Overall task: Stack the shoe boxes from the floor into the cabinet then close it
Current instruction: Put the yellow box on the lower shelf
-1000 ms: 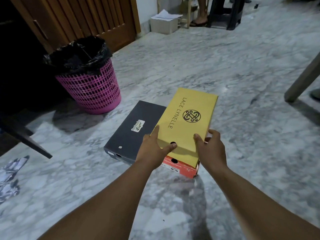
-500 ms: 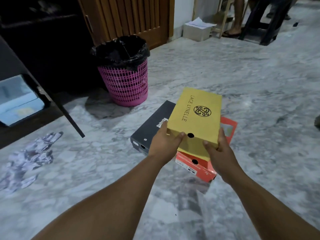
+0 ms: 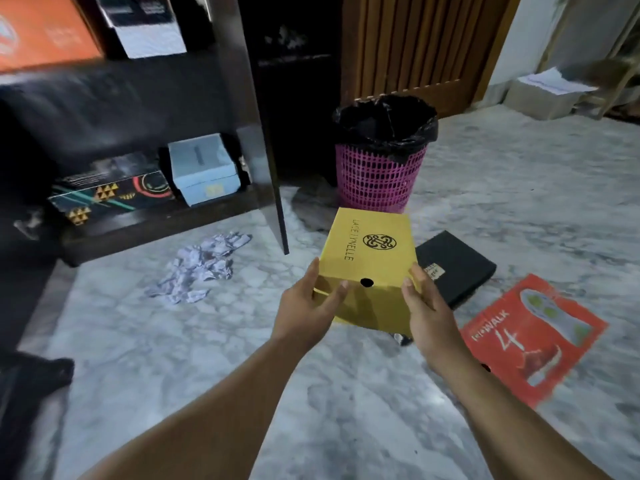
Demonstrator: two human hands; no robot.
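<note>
My left hand (image 3: 304, 306) and my right hand (image 3: 427, 306) grip a yellow shoe box (image 3: 367, 268) between them at the centre of the frame, lifted clear of the floor. The fingers of each hand curl against the box's near end, left thumb lying across its front face, right fingers wrapped on its right corner. The lid reads "LACE LYNELLE" beside a round black emblem, and a small black hole marks the near end face.

Just right of the yellow box, a black shoe box (image 3: 453, 268) lies flat on the grey marble floor (image 3: 173, 358). Further toward the lower right lies a red shoe box (image 3: 533, 337) printed with a shoe and a large "4".

Above the yellow box stands a pink mesh waste basket (image 3: 379, 178) lined with a black bag. Left of it, the dark cabinet (image 3: 145, 81) fills the upper left of the frame, its door (image 3: 256, 126) swung open toward me. On its lowest shelf sit a black patterned box (image 3: 110, 194) and a pale blue box (image 3: 202, 168) side by side; an orange box (image 3: 45, 29) shows blurred on a higher shelf. Crumpled white paper (image 3: 201, 268) lies on the floor before the cabinet.
</note>
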